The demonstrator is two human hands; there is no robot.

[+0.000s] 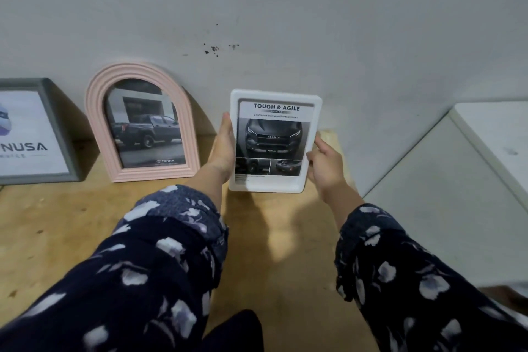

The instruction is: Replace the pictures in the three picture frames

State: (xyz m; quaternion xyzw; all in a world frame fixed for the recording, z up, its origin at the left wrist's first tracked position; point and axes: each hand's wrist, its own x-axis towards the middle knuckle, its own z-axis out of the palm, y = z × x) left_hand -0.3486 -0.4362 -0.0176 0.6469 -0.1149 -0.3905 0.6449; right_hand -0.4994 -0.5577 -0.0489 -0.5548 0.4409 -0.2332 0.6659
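Observation:
A white rectangular frame (274, 186) with a "Tough & Agile" car picture stands upright near the wall, just above the wooden tabletop (71, 223). My left hand (224, 148) grips its left edge and my right hand (325, 163) grips its right edge. A pink arched frame (97, 128) holding a dark pickup photo leans on the wall to the left. At the far left a grey frame (61, 134) with a "NUSA" print also leans on the wall.
The grey wall (285, 23) rises right behind the frames. A white appliance or cabinet (445, 194) stands at the right, beside the table. Bare wood lies in front of the frames.

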